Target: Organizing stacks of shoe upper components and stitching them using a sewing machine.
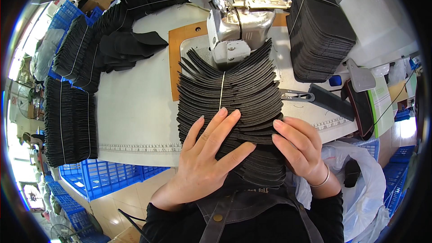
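A long stack of black fabric pieces [243,103] lies in front of the metal sewing machine head [245,31]. Its layers fan out in curved edges, and a pale string crosses its far part. My left hand [204,155] rests on the stack's left and top with fingers stretched and apart. Along the stack's right edge, my right hand [299,148] has its fingers bent against the layers, its thumb out of sight. The near end of the stack slopes down toward my apron [252,209].
Tied black stacks [69,121] line the table's left side; loose black pieces [128,47] lie beside them. Another tied stack [319,31] stands right of the machine. Small scissors [297,95] are near my right hand. A blue crate [108,175] and a plastic bag [360,184] sit below.
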`<act>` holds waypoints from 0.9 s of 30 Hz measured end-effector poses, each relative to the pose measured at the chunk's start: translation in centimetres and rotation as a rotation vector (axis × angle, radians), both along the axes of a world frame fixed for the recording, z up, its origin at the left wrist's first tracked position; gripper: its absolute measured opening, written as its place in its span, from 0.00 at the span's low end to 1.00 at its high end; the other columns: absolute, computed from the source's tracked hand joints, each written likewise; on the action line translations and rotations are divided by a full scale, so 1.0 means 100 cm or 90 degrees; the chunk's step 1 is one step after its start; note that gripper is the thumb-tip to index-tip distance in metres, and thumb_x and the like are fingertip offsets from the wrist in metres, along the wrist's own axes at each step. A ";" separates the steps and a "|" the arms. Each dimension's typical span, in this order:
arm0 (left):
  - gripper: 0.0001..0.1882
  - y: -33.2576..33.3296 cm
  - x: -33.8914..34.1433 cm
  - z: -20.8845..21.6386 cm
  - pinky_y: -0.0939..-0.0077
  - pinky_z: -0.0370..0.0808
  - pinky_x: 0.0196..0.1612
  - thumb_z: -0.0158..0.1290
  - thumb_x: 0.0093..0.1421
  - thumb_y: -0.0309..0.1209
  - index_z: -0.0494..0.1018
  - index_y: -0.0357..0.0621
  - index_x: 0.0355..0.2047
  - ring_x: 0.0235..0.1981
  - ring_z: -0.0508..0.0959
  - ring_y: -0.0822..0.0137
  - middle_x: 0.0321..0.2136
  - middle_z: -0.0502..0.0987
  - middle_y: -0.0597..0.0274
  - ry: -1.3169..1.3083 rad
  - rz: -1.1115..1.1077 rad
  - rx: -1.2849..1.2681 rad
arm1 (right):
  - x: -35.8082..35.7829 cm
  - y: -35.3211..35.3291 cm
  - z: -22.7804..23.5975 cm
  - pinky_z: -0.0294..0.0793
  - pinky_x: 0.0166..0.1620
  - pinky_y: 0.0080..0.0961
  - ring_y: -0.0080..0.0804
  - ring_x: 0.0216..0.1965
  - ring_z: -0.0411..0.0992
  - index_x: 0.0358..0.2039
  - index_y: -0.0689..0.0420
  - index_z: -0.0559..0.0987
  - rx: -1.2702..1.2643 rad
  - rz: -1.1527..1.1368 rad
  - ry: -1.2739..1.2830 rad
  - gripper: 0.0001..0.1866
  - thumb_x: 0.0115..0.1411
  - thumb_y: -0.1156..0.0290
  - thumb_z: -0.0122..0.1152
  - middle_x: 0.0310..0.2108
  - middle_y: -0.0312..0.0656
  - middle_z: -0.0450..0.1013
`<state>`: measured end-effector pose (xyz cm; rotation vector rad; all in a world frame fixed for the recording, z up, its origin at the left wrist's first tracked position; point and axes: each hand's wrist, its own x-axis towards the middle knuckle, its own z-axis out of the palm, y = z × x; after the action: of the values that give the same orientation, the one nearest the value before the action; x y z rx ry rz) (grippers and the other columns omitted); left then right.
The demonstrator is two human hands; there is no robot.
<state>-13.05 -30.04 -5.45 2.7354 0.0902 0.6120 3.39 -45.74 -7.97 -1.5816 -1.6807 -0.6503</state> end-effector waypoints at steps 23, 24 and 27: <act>0.30 0.002 0.001 0.008 0.54 0.65 0.56 0.54 0.46 0.21 0.73 0.54 0.52 0.57 0.69 0.52 0.57 0.67 0.52 0.029 -0.017 0.012 | 0.021 0.005 0.012 0.76 0.36 0.23 0.33 0.35 0.72 0.43 0.56 0.81 -0.058 -0.077 0.012 0.21 0.45 0.77 0.63 0.37 0.40 0.70; 0.30 0.001 0.000 0.007 0.54 0.64 0.56 0.54 0.45 0.20 0.74 0.54 0.52 0.58 0.69 0.52 0.57 0.67 0.53 0.028 -0.013 0.009 | 0.021 0.007 0.011 0.77 0.36 0.24 0.34 0.37 0.72 0.43 0.55 0.82 -0.047 -0.077 -0.022 0.21 0.44 0.77 0.63 0.38 0.40 0.70; 0.30 0.000 0.000 0.006 0.54 0.64 0.56 0.54 0.44 0.20 0.74 0.53 0.52 0.58 0.69 0.52 0.57 0.67 0.53 0.024 -0.009 0.006 | 0.018 0.006 0.008 0.78 0.38 0.26 0.35 0.40 0.71 0.42 0.53 0.82 -0.032 -0.080 -0.056 0.21 0.43 0.76 0.63 0.40 0.40 0.70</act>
<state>-13.10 -30.00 -4.87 2.7542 0.0774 0.5576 5.22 -45.09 -7.16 -1.7276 -1.6822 -0.7571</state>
